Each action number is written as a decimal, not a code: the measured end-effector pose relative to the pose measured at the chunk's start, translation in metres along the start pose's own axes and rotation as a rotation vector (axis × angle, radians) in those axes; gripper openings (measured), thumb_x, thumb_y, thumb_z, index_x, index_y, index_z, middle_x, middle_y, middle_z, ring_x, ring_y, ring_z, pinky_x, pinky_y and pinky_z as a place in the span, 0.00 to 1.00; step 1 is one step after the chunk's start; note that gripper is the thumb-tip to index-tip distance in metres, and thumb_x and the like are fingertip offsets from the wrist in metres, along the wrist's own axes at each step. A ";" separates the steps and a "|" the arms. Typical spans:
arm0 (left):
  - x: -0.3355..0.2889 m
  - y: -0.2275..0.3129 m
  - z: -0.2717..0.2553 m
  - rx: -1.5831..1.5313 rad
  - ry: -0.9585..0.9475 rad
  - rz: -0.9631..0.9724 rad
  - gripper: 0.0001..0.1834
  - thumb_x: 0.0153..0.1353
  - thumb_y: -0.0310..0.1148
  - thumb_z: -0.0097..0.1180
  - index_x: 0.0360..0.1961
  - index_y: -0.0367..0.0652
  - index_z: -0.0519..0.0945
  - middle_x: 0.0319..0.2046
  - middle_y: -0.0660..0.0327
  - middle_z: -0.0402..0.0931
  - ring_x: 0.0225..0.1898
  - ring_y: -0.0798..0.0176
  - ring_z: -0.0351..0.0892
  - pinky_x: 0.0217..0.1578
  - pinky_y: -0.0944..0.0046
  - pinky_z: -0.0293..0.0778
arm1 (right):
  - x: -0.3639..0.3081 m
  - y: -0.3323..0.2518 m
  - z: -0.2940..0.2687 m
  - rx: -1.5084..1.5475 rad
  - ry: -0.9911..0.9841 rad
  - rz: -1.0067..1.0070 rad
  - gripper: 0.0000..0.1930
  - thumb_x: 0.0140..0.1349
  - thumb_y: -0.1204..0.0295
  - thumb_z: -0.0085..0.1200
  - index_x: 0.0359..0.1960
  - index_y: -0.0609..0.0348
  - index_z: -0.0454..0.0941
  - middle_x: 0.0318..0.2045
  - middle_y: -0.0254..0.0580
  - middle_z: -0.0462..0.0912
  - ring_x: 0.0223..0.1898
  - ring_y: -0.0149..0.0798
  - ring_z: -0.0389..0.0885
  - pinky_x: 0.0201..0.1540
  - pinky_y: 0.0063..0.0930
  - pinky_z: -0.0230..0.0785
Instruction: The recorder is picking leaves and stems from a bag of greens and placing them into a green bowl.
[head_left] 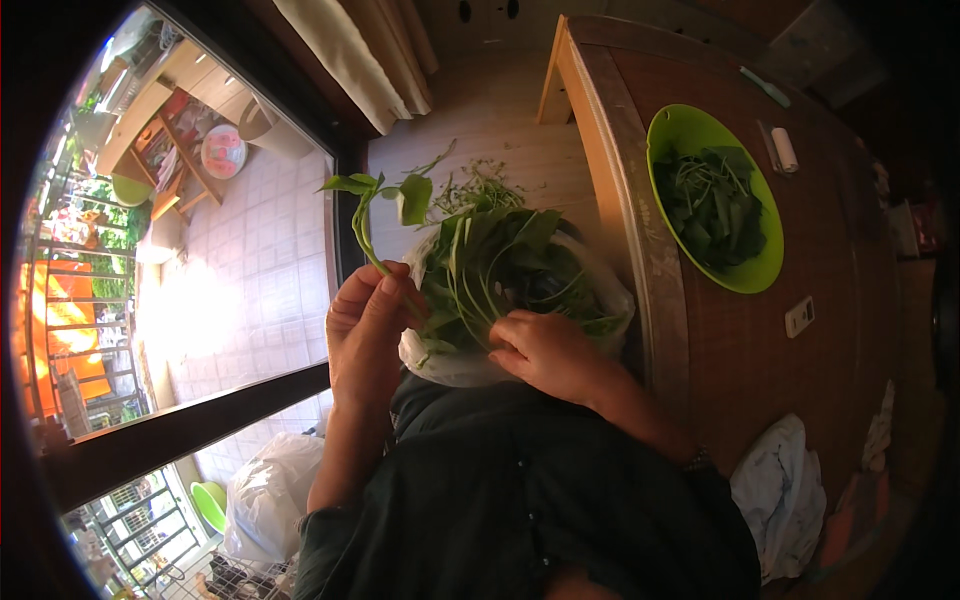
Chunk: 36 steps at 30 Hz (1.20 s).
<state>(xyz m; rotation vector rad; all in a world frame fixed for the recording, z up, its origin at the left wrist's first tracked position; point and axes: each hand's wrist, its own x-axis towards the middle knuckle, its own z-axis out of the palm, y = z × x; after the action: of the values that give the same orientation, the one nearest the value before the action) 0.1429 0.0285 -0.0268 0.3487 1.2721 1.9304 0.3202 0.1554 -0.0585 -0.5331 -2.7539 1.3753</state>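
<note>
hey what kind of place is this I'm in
Probably a room in a home, opening onto a balcony or patio: there's a curtain, a wooden table with a green bowl on it, and, past a dark frame, a sunlit tiled floor.

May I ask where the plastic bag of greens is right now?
In the head view, the bag is near the centre, between the left hand and the wooden table.

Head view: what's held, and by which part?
Left grip pinches a leafy stalk by the stem, below its leaves. Right grip is at the greens in the plastic bag; can't tell whether it holds any.
</note>
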 end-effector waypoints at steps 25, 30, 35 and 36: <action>-0.010 -0.024 0.025 0.184 -0.348 -0.382 0.11 0.70 0.37 0.51 0.39 0.39 0.76 0.27 0.58 0.79 0.28 0.66 0.81 0.27 0.71 0.76 | 0.021 -0.010 -0.010 0.873 0.337 -0.031 0.04 0.68 0.74 0.54 0.38 0.61 0.77 0.32 0.31 0.78 0.33 0.22 0.75 0.37 0.18 0.69; -0.011 -0.026 0.022 0.123 -0.205 -0.435 0.12 0.71 0.39 0.49 0.36 0.41 0.75 0.26 0.58 0.79 0.24 0.65 0.80 0.23 0.71 0.75 | 0.016 -0.023 -0.012 0.609 0.435 -0.171 0.03 0.61 0.78 0.58 0.36 0.61 0.79 0.31 0.37 0.78 0.34 0.28 0.79 0.36 0.24 0.70; -0.009 -0.034 0.016 -0.055 -0.123 -0.501 0.12 0.71 0.39 0.49 0.35 0.42 0.75 0.25 0.59 0.78 0.22 0.66 0.79 0.21 0.73 0.72 | 0.015 -0.013 -0.008 0.248 0.516 -0.398 0.06 0.56 0.80 0.59 0.36 0.60 0.80 0.32 0.41 0.79 0.34 0.38 0.81 0.37 0.29 0.72; -0.009 -0.033 0.014 -0.055 -0.122 -0.501 0.12 0.71 0.39 0.49 0.35 0.42 0.75 0.25 0.59 0.78 0.22 0.66 0.79 0.21 0.73 0.72 | 0.015 -0.014 -0.010 0.138 0.499 -0.477 0.07 0.56 0.80 0.59 0.36 0.60 0.80 0.32 0.43 0.79 0.34 0.40 0.81 0.37 0.31 0.72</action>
<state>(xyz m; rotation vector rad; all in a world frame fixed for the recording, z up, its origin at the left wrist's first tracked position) 0.1723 0.0378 -0.0475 0.1014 1.0980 1.4911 0.3036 0.1602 -0.0431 -0.1595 -2.1769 1.1181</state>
